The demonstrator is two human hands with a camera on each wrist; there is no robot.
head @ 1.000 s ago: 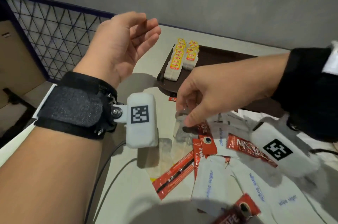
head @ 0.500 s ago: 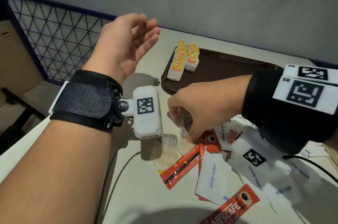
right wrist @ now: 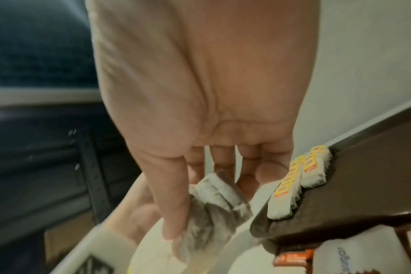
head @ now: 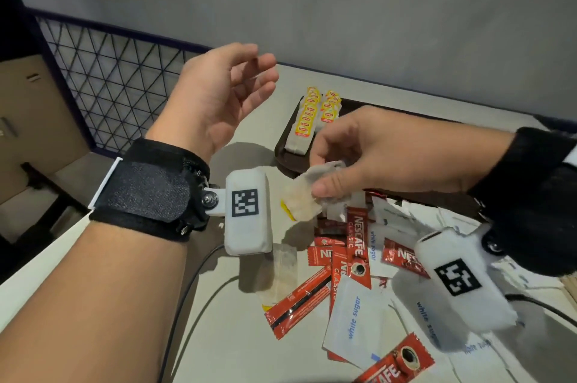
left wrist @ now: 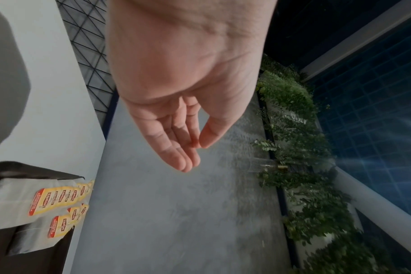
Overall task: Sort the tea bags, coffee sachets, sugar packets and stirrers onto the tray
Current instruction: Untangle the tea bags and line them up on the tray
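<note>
My right hand (head: 343, 161) pinches tea bags (head: 304, 198) between thumb and fingers, lifted above the table near the tray's front-left corner; the right wrist view shows the same tea bags (right wrist: 214, 204) under my thumb. The dark brown tray (head: 290, 157) holds two rows of yellow-tagged tea bags (head: 307, 120). My left hand (head: 224, 95) hovers empty to the left of the tray, palm turned inward, fingers relaxed (left wrist: 176, 144). Red coffee sachets (head: 357, 245) and white sugar packets (head: 356, 320) lie scattered on the table. Another tea bag (head: 281, 273) lies by the left wrist camera.
A black wire-mesh panel (head: 118, 82) stands at the table's left edge, a grey wall behind. Cables (head: 187, 289) run across the white table near me. The tray's right part (head: 374, 104) is bare.
My right hand has lifted tea bags off the scattered pile and raised them toward the tray. The left hand stays hovering, open.
</note>
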